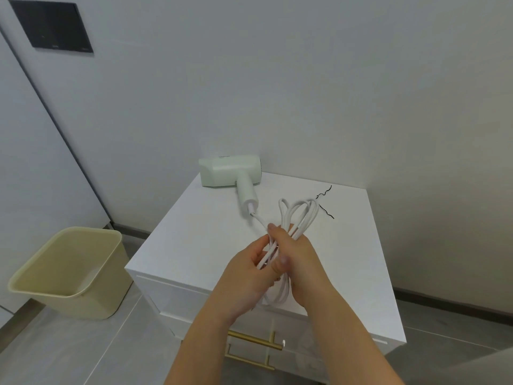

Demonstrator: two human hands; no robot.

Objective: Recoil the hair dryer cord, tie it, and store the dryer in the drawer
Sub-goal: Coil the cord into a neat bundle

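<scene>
Head view: left grip (247,273) and right grip (298,254) clasp the coiled cord (301,212) mid-bundle; it looks light, springy, apt to uncoil.

Pretty plain room tbh. Matte white wall (305,65) across the back, with a dark rectangular panel (52,26) on it up in the top left. A thin dark strip (55,126) runs down the left side, with another white surface (25,168) beyond it. The floor (83,351) is grey tile with a dark baseboard (444,298). A white cabinet (361,259) with gold bar handles (254,340) stands against the wall, and there's a beige plastic bin (69,273) on the floor just left of it. Light's soft and even.
</scene>
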